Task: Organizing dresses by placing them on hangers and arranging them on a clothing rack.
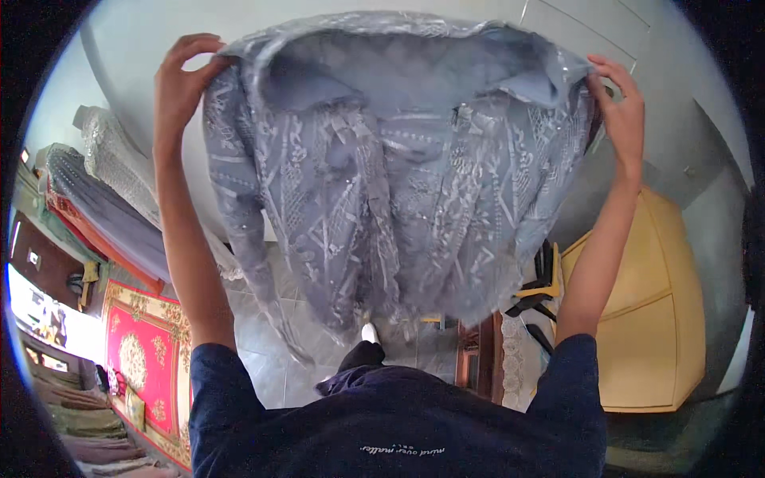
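Note:
Stretched wide between my raised hands hangs a grey-blue embroidered lace garment (422, 183) with silvery patterns and small sparkles. Its smooth lining shows at the upper opening, and a long sleeve dangles at the left. My left hand (183, 84) pinches one upper corner of it between thumb and fingers. The opposite upper corner is in the grip of my right hand (620, 95), also pinched. The lower edge hangs loose in front of me and looks slightly blurred.
To the left hang several gowns, among them a white sparkling one (115, 151) and a grey-blue one (103, 207). A red patterned rug (147, 342) lies beyond my left arm. A yellow boxy piece (645, 311) stands at the right, near a dark wooden table (470, 358) with lace cloth.

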Demonstrator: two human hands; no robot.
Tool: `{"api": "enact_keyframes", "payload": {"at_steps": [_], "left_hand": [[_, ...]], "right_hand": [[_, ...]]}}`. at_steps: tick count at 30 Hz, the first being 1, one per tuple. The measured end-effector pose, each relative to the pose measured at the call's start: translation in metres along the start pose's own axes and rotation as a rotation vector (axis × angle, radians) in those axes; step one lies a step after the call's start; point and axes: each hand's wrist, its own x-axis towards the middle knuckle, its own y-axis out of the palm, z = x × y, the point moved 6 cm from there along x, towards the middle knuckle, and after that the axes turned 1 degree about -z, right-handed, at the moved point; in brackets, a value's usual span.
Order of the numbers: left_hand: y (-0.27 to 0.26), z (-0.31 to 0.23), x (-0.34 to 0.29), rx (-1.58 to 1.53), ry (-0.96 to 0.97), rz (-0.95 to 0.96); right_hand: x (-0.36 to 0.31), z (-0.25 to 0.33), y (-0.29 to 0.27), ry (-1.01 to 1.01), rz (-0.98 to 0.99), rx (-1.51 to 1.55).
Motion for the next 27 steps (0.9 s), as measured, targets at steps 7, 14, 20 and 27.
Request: {"api": "enact_keyframes", "payload": {"at_steps": [7, 14, 20, 27], "left_hand": [[0.147, 0.156, -0.103, -0.27, -0.522, 0.656], [0.247, 0.106, -0.44, 0.065, -0.719, 0.954], [0.24, -0.071, -0.595, -0.217, -0.717, 1.214], [0.263, -0.057, -0.619, -0.226, -0.748, 1.226]], "right_hand": [[-0.097, -0.087, 0.181, 0.419, 0.525, -0.112], [-0.404, 0.003, 0.319, 0.867, 1.001, -0.567], [-0.552, 0.155, 0.318, 0.792, 1.168, -0.148], [-0.595, 0.156, 0.329, 0.891, 1.381, -0.12]]}}
